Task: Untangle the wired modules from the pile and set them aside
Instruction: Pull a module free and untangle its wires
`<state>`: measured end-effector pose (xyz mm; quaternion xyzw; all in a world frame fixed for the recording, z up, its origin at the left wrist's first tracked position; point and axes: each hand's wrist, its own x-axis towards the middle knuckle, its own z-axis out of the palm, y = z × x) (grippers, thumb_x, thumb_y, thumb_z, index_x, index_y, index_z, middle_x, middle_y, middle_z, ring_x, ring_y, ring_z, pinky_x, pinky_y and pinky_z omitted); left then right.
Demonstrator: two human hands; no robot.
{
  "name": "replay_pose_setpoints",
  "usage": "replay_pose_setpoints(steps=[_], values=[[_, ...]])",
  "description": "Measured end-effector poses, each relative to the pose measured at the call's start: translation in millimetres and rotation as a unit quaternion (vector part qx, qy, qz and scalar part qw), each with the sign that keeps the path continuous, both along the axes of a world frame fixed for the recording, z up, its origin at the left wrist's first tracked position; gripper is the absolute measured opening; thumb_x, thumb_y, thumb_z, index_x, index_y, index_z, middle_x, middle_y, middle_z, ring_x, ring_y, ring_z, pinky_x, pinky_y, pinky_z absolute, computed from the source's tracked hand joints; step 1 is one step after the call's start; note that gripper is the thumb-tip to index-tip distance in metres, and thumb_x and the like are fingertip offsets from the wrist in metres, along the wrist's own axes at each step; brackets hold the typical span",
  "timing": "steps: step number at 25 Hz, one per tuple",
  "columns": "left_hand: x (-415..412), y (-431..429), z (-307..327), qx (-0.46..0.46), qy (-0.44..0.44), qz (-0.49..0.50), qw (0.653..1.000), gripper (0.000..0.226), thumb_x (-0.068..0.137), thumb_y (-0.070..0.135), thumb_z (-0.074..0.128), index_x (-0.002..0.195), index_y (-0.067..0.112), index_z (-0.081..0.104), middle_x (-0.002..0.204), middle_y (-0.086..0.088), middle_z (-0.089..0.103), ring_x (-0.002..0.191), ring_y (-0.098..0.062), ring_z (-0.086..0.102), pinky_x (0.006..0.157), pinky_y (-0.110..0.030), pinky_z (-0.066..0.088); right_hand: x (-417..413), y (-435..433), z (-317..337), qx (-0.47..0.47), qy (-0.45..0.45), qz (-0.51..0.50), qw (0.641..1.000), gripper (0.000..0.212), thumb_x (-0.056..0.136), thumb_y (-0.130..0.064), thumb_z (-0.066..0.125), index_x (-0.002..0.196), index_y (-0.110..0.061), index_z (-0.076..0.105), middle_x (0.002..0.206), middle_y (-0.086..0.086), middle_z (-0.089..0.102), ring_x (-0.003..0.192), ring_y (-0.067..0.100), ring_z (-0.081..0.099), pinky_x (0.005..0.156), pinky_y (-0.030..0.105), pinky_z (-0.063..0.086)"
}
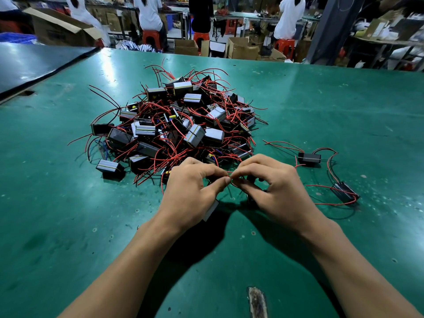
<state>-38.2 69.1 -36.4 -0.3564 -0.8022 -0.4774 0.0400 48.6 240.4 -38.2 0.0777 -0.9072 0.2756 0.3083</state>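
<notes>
In the head view, at the frame's centre, the left hand (190, 191) and right hand (273, 189) are each pinching a thin red wire (233, 186) between curled fingertips. Just above them, the pile (179, 125) of boxy black-and-silver modules is lying tangled on the glossy green table (68, 226). Two loose modules (309, 157) are resting at mid-right.

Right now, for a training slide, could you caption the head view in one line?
Left hand and right hand pinch red wires beside the module pile; two modules lie apart, right.
</notes>
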Motion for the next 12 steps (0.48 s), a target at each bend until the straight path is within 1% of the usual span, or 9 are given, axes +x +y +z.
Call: replay_pose_setpoints(steps=[2,3,6,9,12], values=[[-1.0,-1.0,0.5,-0.006,0.005,-0.012,1.0,0.014,0.081,0.03,0.078,0.095,0.03,0.079,0.085,0.015,0.06,0.093,-0.007,0.056,0.087,-0.037,0.049,-0.2,2.4,-0.7,0.011,0.009,0.003,1.0,0.01,0.087,-0.014,0.078,0.097,-0.012,0.076,0.093,-0.003,0.068,0.079,0.014,0.064,0.071,0.028,0.051],[-1.0,-1.4,1.2,-0.009,0.009,-0.016,1.0,0.014,0.08,0.031,0.078,0.095,0.029,0.079,0.084,0.014,0.061,0.093,-0.009,0.056,0.088,-0.041,0.048,-0.2,3.6,-0.4,0.013,0.006,0.004,1.0,0.014,0.089,-0.018,0.078,0.101,-0.014,0.075,0.093,-0.003,0.068,0.079,0.016,0.064,0.071,0.031,0.052],[1.3,-1.6,3.9,-0.007,0.023,-0.029,0.999,0.014,0.079,0.03,0.079,0.092,0.025,0.08,0.08,0.02,0.057,0.09,-0.013,0.056,0.088,-0.05,0.046,-0.4,7.1,0.0,0.006,-0.013,0.025,1.0,0.026,0.091,-0.024,0.075,0.116,-0.017,0.073,0.098,-0.003,0.067,0.082,0.018,0.065,0.073,0.033,0.053],[1.2,-2.3,4.4,-0.009,0.04,-0.041,0.998,0.014,0.08,0.029,0.079,0.093,0.023,0.08,0.076,0.028,0.054,0.089,-0.013,0.055,0.087,-0.052,0.045,0.0,8.1,0.0,0.014,-0.022,0.026,0.999,0.024,0.091,-0.029,0.073,0.112,-0.017,0.076,0.098,-0.004,0.067,0.079,0.017,0.064,0.07,0.034,0.053],[-0.3,-2.3,2.3,-0.008,0.058,-0.043,0.997,0.014,0.08,0.029,0.08,0.093,0.024,0.08,0.075,0.026,0.058,0.087,-0.013,0.055,0.086,-0.049,0.043,0.9,7.0,2.3,-0.005,-0.031,0.011,0.999,0.018,0.091,-0.03,0.073,0.102,-0.017,0.078,0.093,-0.004,0.066,0.078,0.015,0.063,0.071,0.03,0.051]])
